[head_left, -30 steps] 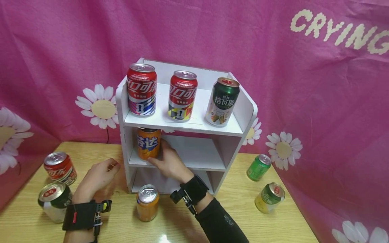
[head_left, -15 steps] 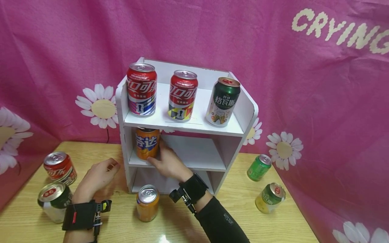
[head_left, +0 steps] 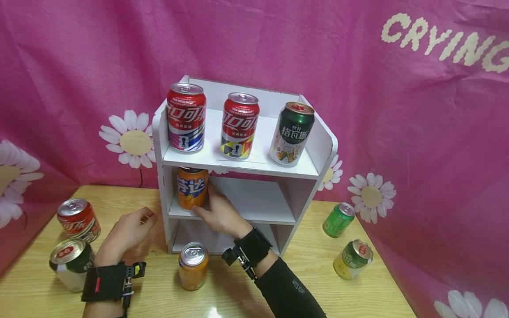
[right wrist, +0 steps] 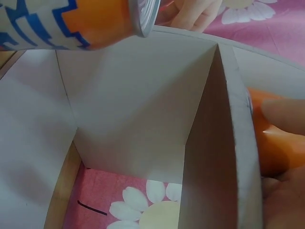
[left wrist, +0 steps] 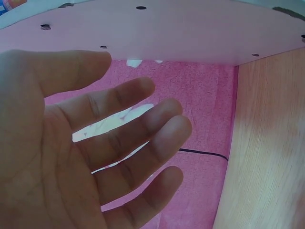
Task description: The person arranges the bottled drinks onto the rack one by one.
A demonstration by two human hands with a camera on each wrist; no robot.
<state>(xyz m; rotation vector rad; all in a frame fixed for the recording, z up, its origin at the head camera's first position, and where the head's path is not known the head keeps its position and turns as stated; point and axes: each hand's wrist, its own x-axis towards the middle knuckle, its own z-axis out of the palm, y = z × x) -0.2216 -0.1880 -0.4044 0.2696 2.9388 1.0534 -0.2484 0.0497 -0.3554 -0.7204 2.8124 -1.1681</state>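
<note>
An orange soda can (head_left: 192, 188) with blue and white lettering stands at the left end of the middle shelf (head_left: 254, 201). My right hand (head_left: 223, 213) grips this can from its right side, and in the right wrist view the thumb (right wrist: 286, 114) lies against the orange can (right wrist: 276, 148). My left hand (head_left: 132, 229) hovers beside the left side of the white shelf unit (head_left: 164, 190), its fingers (left wrist: 138, 114) loosely bent and holding nothing. A second orange can (head_left: 193, 269) stands on the table in front of the unit, between my forearms.
Two red cola cans (head_left: 185, 119) (head_left: 240, 126) and a green-and-white can (head_left: 291, 132) stand on the top shelf. Another red can (head_left: 79, 221) and a dark green can (head_left: 71, 267) are at the table's left; a green can (head_left: 338, 219) and a green-yellow can (head_left: 352, 259) are at its right.
The orange can in my right hand has shifted slightly left on the middle shelf, toward the side wall. My left hand has stayed in place.
</note>
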